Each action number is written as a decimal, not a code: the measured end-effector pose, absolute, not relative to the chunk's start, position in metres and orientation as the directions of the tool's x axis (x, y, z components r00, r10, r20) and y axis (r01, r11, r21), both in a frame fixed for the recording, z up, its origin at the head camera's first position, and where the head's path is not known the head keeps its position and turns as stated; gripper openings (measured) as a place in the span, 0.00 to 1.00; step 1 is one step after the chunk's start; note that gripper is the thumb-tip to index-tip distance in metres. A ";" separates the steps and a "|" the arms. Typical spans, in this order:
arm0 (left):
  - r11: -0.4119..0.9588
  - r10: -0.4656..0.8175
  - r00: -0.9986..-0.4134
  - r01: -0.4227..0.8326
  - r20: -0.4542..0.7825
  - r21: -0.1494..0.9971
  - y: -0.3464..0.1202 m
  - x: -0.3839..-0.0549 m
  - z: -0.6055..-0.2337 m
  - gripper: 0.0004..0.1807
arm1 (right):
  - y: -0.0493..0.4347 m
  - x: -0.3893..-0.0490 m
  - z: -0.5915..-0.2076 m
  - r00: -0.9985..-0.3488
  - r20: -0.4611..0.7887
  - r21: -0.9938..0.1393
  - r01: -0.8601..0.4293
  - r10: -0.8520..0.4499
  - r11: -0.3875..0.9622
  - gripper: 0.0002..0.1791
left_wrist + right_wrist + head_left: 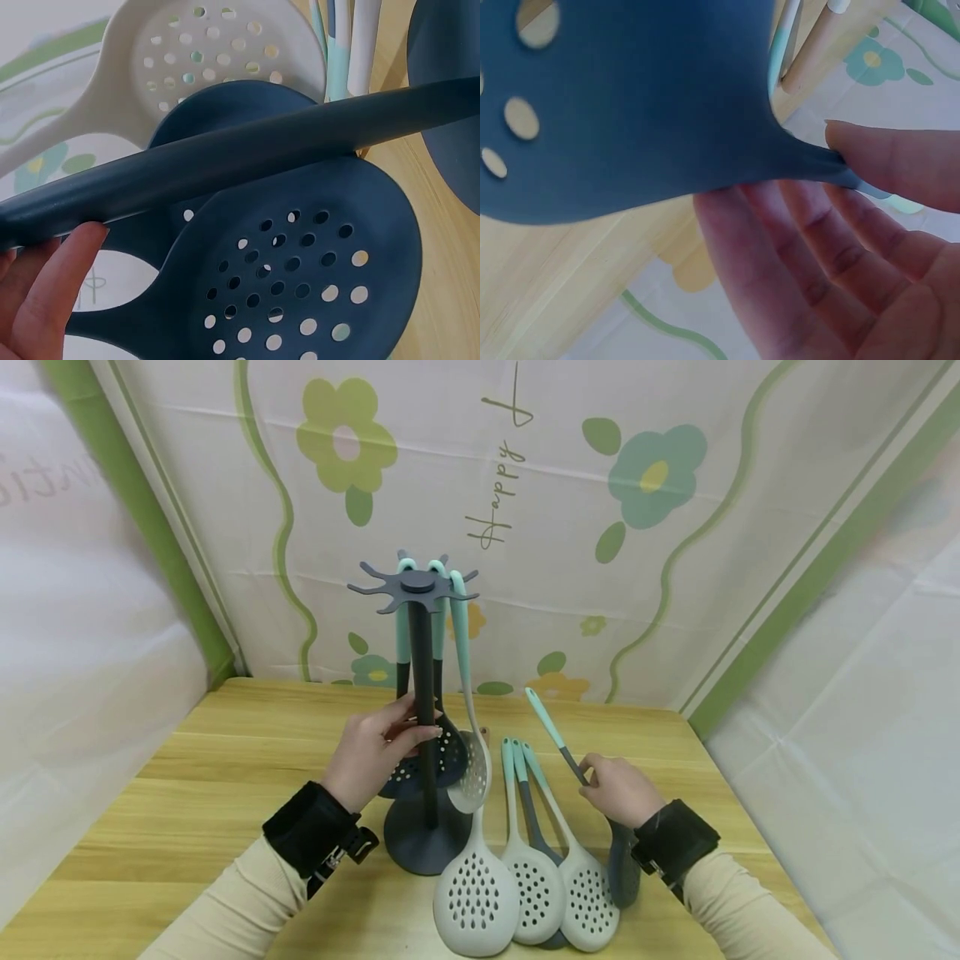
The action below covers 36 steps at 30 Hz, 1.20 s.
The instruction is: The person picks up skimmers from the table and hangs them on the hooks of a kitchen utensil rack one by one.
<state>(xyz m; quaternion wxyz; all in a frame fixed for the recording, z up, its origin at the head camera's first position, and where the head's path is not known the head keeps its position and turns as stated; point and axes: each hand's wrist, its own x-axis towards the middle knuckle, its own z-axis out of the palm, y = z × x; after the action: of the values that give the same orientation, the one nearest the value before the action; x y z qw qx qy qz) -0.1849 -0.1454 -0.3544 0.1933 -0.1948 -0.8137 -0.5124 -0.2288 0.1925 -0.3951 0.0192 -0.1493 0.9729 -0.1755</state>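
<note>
My left hand point(367, 752) grips the dark pole of a utensil stand point(422, 681), thumb and fingers about its middle. From the stand's pronged top hang two dark skimmers point(300, 262) with mint handles and one pale skimmer point(214, 52). They hang close around the left fingers. At the right, my right hand point(621, 789) pinches another dark skimmer point(652, 97) by the neck between thumb and fingers. Its mint handle end point(542, 710) points up toward the back, while its holed head hangs below the hand, partly hidden by the wrist.
Between the hands, pale skimmers point(477, 902) lie fanned on the wooden table point(225, 793), heads toward me. A dark utensil point(531, 810) lies partly under them. A printed cloth point(525, 635) stands behind the table's back edge, and white cloth walls point(862, 760) flank it.
</note>
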 end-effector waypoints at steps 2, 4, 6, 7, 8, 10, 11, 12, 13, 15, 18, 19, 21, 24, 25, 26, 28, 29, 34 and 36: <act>0.400 0.109 -0.849 0.513 0.517 0.759 -0.145 -0.185 -0.355 0.26 | 0.192 -0.228 -0.394 -0.954 0.019 -0.351 -0.288 -0.300 0.891 0.15; 0.408 0.103 -0.840 0.524 0.533 0.747 -0.144 -0.185 -0.355 0.26 | 0.192 -0.227 -0.393 -0.953 0.024 -0.352 -0.290 -0.302 0.890 0.16; 0.432 0.104 -0.815 0.554 0.571 0.712 -0.143 -0.185 -0.357 0.25 | 0.191 -0.227 -0.393 -0.953 0.028 -0.353 -0.291 -0.301 0.889 0.16; 0.448 0.107 -0.797 0.572 0.594 0.687 -0.143 -0.186 -0.358 0.24 | 0.191 -0.227 -0.392 -0.953 0.031 -0.354 -0.293 -0.302 0.888 0.16; 0.463 0.112 -0.778 0.592 0.619 0.660 -0.143 -0.187 -0.360 0.23 | 0.191 -0.226 -0.392 -0.953 0.033 -0.353 -0.294 -0.302 0.888 0.16; 0.486 0.126 -0.742 0.625 0.659 0.611 -0.142 -0.188 -0.362 0.21 | 0.191 -0.226 -0.391 -0.954 0.035 -0.355 -0.291 -0.299 0.888 0.16; 0.490 0.133 -0.729 0.637 0.672 0.594 -0.142 -0.189 -0.363 0.20 | 0.191 -0.226 -0.391 -0.955 0.035 -0.357 -0.288 -0.295 0.889 0.16; 0.495 0.138 -0.720 0.645 0.680 0.582 -0.142 -0.189 -0.364 0.19 | 0.191 -0.226 -0.391 -0.955 0.036 -0.359 -0.286 -0.294 0.888 0.16; 0.489 0.144 -0.715 0.653 0.684 0.579 -0.142 -0.190 -0.365 0.18 | 0.190 -0.225 -0.390 -0.955 0.037 -0.362 -0.287 -0.294 0.887 0.15; 0.476 0.152 -0.713 0.660 0.685 0.581 -0.143 -0.190 -0.366 0.18 | 0.190 -0.225 -0.390 -0.956 0.038 -0.366 -0.284 -0.291 0.886 0.15; 0.470 0.158 -0.711 0.665 0.685 0.581 -0.142 -0.190 -0.367 0.18 | 0.191 -0.225 -0.390 -0.956 0.042 -0.373 -0.283 -0.289 0.883 0.15; 0.469 0.161 -0.709 0.667 0.686 0.579 -0.142 -0.190 -0.367 0.18 | 0.191 -0.225 -0.389 -0.957 0.042 -0.375 -0.281 -0.286 0.883 0.15; 0.470 0.166 -0.708 0.669 0.686 0.576 -0.142 -0.190 -0.367 0.18 | 0.191 -0.224 -0.389 -0.958 0.046 -0.377 -0.279 -0.283 0.883 0.15; 0.468 0.175 -0.707 0.672 0.685 0.574 -0.142 -0.190 -0.368 0.19 | 0.190 -0.224 -0.388 -0.958 0.050 -0.375 -0.281 -0.283 0.883 0.15; 0.467 0.177 -0.708 0.672 0.684 0.575 -0.142 -0.189 -0.368 0.18 | 0.190 -0.224 -0.388 -0.957 0.050 -0.375 -0.282 -0.284 0.883 0.15; 0.464 0.180 -0.708 0.673 0.683 0.576 -0.142 -0.189 -0.368 0.19 | 0.190 -0.224 -0.388 -0.956 0.052 -0.372 -0.288 -0.289 0.883 0.15; 0.458 0.184 -0.708 0.675 0.682 0.578 -0.142 -0.189 -0.368 0.18 | 0.189 -0.224 -0.387 -0.956 0.051 -0.373 -0.288 -0.290 0.882 0.15; 0.456 0.187 -0.709 0.676 0.680 0.580 -0.142 -0.189 -0.368 0.18 | 0.189 -0.224 -0.386 -0.956 0.049 -0.374 -0.287 -0.290 0.882 0.15; 0.451 0.202 -0.715 0.674 0.669 0.585 -0.142 -0.188 -0.366 0.18 | 0.189 -0.222 -0.385 -0.957 0.043 -0.379 -0.280 -0.285 0.882 0.15; 0.453 0.204 -0.721 0.669 0.662 0.589 -0.142 -0.187 -0.366 0.18 | 0.188 -0.222 -0.384 -0.957 0.047 -0.381 -0.283 -0.287 0.880 0.15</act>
<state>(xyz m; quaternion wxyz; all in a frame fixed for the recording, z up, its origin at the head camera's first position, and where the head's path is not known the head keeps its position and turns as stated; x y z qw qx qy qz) -0.1875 -0.1417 -0.3659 0.2591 -0.2689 -0.8121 -0.4484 -0.2219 0.1882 -0.3841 0.0053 -0.1468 0.9696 -0.1957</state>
